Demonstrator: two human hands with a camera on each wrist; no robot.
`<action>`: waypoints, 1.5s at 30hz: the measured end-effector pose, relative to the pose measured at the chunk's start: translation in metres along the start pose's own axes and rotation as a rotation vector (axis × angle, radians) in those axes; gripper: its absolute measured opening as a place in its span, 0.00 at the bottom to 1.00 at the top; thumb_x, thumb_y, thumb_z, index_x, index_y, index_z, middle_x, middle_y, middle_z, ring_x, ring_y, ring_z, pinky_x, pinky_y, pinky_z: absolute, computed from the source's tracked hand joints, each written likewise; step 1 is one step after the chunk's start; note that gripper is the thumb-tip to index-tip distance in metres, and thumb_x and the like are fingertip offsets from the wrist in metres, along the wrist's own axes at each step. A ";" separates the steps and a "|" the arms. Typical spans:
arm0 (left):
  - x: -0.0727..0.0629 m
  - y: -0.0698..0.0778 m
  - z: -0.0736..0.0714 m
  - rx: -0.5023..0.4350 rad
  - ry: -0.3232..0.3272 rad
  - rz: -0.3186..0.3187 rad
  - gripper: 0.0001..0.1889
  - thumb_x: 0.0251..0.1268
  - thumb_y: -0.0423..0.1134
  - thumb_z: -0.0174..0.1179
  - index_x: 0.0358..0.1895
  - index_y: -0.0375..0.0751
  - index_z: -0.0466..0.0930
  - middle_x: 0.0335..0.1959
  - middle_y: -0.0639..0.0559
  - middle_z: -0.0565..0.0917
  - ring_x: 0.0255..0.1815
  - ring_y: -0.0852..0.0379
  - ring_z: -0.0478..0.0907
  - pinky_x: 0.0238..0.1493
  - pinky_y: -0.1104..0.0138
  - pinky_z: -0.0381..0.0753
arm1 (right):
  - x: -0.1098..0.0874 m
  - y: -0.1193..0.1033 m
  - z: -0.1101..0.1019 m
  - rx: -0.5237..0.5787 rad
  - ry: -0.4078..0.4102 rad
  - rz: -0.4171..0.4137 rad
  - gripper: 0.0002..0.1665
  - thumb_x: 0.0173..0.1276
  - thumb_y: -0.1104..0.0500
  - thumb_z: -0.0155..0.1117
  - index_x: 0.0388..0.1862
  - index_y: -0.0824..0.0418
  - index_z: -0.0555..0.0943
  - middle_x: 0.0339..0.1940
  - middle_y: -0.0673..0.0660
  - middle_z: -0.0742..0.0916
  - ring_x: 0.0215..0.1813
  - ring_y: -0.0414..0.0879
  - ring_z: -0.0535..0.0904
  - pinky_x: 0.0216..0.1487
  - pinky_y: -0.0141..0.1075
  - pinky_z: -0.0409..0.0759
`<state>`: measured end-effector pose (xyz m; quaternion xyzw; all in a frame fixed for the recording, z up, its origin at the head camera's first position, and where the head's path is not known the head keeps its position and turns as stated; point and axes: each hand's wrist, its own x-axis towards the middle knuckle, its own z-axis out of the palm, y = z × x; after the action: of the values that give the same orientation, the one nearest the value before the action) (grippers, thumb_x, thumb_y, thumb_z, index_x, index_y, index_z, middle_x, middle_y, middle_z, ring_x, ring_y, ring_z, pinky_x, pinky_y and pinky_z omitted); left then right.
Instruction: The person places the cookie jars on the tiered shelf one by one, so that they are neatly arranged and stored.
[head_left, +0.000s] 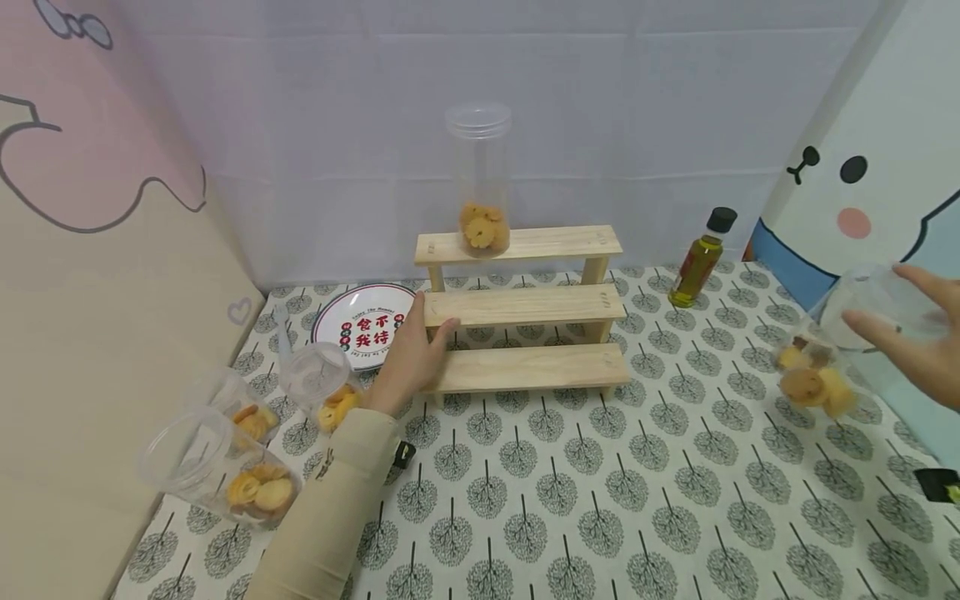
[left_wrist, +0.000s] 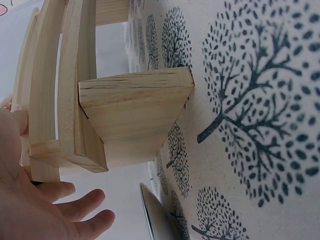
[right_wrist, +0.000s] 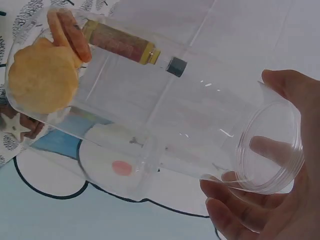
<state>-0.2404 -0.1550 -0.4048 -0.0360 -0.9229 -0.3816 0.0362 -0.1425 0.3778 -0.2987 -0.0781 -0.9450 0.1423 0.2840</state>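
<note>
A three-tier wooden shelf (head_left: 525, 306) stands in the middle of the table. My left hand (head_left: 412, 358) holds the left end of its middle tier, the thumb at the front edge; in the left wrist view the other fingers (left_wrist: 85, 207) stretch out past the end. My right hand (head_left: 918, 333) is at the far right, with thumb and fingers curled around the top of a clear plastic jar (right_wrist: 200, 115) with cookies at its bottom. Another clear jar (head_left: 806, 350), with darker cookies, stands close behind it. On the top tier stands a tall jar of cookies (head_left: 483, 179).
Several clear cookie jars (head_left: 191, 467) stand at the left, near my left forearm. A white plate (head_left: 360, 296) with red characters lies behind them. An oil bottle (head_left: 697, 267) with a black cap stands right of the shelf. Printed wall panels border both sides.
</note>
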 end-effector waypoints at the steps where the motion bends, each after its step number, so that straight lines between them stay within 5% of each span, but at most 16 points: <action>1: 0.000 0.000 0.000 0.000 0.001 -0.002 0.50 0.70 0.71 0.41 0.82 0.46 0.32 0.80 0.37 0.52 0.78 0.39 0.54 0.78 0.47 0.54 | 0.004 -0.005 -0.002 0.012 -0.004 -0.010 0.49 0.72 0.30 0.49 0.77 0.63 0.62 0.67 0.80 0.69 0.63 0.77 0.64 0.57 0.73 0.67; 6: 0.000 0.000 -0.001 0.000 0.007 0.003 0.49 0.70 0.71 0.41 0.82 0.46 0.33 0.80 0.37 0.53 0.78 0.39 0.55 0.77 0.47 0.55 | 0.027 -0.036 -0.011 0.081 0.001 -0.056 0.45 0.71 0.36 0.56 0.75 0.64 0.64 0.63 0.81 0.67 0.63 0.73 0.61 0.44 0.65 0.66; 15: 0.002 0.000 0.000 -0.001 -0.001 0.003 0.50 0.69 0.72 0.41 0.82 0.46 0.32 0.80 0.37 0.53 0.78 0.39 0.55 0.78 0.47 0.54 | 0.065 -0.094 -0.026 0.031 -0.132 -0.100 0.48 0.67 0.35 0.60 0.79 0.56 0.61 0.69 0.80 0.63 0.64 0.75 0.60 0.51 0.73 0.64; 25: 0.002 0.000 0.003 0.019 0.005 -0.004 0.49 0.70 0.71 0.42 0.82 0.47 0.32 0.79 0.37 0.54 0.78 0.38 0.55 0.77 0.47 0.54 | 0.098 -0.132 -0.014 0.038 -0.283 -0.183 0.51 0.66 0.30 0.59 0.81 0.48 0.57 0.72 0.78 0.61 0.64 0.76 0.62 0.54 0.76 0.63; 45: 0.001 -0.001 0.003 0.020 0.012 -0.009 0.49 0.70 0.71 0.41 0.82 0.48 0.33 0.79 0.38 0.54 0.77 0.39 0.56 0.77 0.47 0.55 | 0.149 -0.202 -0.009 0.062 -0.314 -0.270 0.50 0.66 0.27 0.54 0.82 0.45 0.55 0.77 0.71 0.59 0.72 0.72 0.59 0.63 0.72 0.62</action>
<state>-0.2415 -0.1533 -0.4077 -0.0291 -0.9266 -0.3727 0.0404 -0.2739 0.2222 -0.1516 0.0811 -0.9747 0.1425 0.1519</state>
